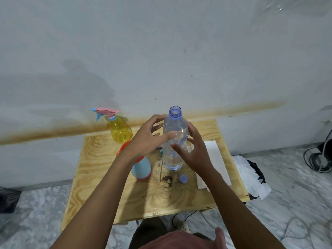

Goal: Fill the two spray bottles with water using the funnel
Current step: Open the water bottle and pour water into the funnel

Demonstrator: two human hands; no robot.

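Left hand (pixel 149 139) and right hand (pixel 195 153) cup the uncapped water bottle (pixel 175 141) with loose, spread fingers as it stands on the plywood table (pixel 100 159); the orange funnel (pixel 123 150) appears seated on the blue spray bottle (pixel 142 170), so pouring looks next. The yellow spray bottle (pixel 120 131) at the back has its trigger head on, apparently not dealt with yet

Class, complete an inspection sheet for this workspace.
Surface: pale plywood table, brown blemish mid-top.
Job's things: yellow plastic spray bottle at back; orange plastic funnel atop pale blue bottle, partly hidden; clear plastic water bottle upright, uncapped; small blue cap beside it.
Clutter: white paper sheets, right side.
Grippers: left hand and right hand open, flanking the water bottle.
Cables: black cables on floor, far right.
Surroundings: grey wall with brown streak; marbled floor.
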